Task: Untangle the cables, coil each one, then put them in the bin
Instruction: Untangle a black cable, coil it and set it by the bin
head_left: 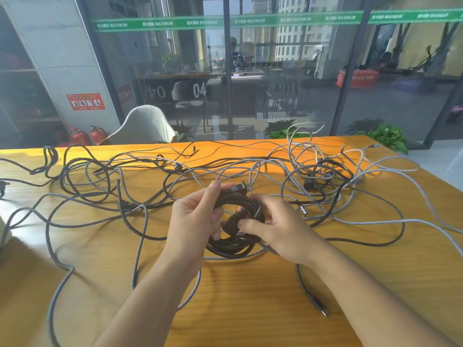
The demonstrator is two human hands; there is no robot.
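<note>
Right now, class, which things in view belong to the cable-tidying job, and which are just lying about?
Belongs to the job:
- coiled black rubber cable, gripped by left hand and right hand
- tangled grey braided cables
- loose thin black cables
- orange wooden table

Lying about:
- white moulded chair
- red fire extinguishers
- green potted plants

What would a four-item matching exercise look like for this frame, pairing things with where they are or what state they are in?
Things:
1. black cable coil
2. grey braided cables
3. white chair
4. silver-tipped plug

Places or states:
A. behind the table's far edge
B. spread loose and tangled over the table
C. held in both hands
D. lying alone on the table near the right forearm

Pairs: 1-C, 2-B, 3-A, 4-D. The left hand and right hand both grip the coil above the wooden table.
</note>
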